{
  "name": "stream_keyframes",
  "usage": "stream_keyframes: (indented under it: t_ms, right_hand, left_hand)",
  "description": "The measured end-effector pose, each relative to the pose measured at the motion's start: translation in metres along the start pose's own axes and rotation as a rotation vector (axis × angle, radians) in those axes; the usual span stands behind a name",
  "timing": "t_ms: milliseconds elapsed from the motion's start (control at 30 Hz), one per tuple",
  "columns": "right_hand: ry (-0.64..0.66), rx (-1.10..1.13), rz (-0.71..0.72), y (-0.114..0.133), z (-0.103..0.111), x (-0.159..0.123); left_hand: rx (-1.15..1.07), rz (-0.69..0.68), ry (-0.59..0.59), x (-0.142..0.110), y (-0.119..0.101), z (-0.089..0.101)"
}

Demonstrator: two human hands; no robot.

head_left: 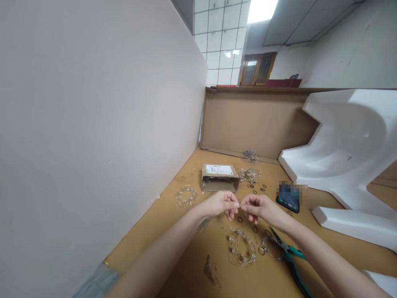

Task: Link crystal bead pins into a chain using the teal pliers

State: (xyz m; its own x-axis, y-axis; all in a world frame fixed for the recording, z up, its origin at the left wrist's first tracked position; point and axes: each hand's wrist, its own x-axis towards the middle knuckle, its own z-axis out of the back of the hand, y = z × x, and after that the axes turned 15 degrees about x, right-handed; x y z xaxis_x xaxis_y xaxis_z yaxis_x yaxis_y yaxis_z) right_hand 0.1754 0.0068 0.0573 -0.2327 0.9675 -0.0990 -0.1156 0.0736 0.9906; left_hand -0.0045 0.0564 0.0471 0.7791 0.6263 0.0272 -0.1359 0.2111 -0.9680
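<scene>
My left hand point(223, 204) and my right hand point(259, 207) meet fingertip to fingertip above the brown tabletop point(186, 265). Both pinch something small and thin between them; I cannot make out what it is. Just below the hands lies a coil of clear beaded wire point(241, 247), with small dark rings point(239, 219) scattered beside it. Green-handled pliers point(290, 254) lie under my right forearm.
A small open cardboard box point(219, 177) sits beyond the hands, with heaps of metal wire pieces point(249, 175) and a second coil point(186, 195) near it. A phone point(289, 198) lies right. White foam blocks point(350, 157) stand at right, a white board point(93, 124) at left, a cardboard wall point(257, 120) behind.
</scene>
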Motion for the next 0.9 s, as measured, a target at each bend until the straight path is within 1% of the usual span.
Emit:
stream_keyframes:
  t_ms: [67,233,467,733,833,900]
  right_hand:
    - [0.0,-0.004,0.004,0.001,-0.003,-0.002]
    - [0.011,-0.009,-0.012,0.001,-0.007,-0.008]
    - [0.026,0.041,-0.028,0.001,-0.007,-0.012]
    - [0.042,0.192,-0.063,-0.01,-0.008,-0.015]
    - [0.038,0.213,-0.072,-0.012,-0.007,-0.014]
    - [0.025,0.217,-0.078,-0.014,-0.007,-0.012]
  left_hand:
    - [0.005,-0.01,-0.006,0.0,0.002,0.0]
    - [0.028,-0.02,0.028,-0.002,0.006,-0.001]
    - [0.011,-0.015,-0.031,-0.006,0.008,-0.008]
    - [-0.024,-0.032,-0.042,-0.008,0.012,-0.011]
    - [-0.02,-0.041,-0.058,-0.008,0.012,-0.011]
    - [-0.005,-0.021,-0.067,-0.009,0.014,-0.012]
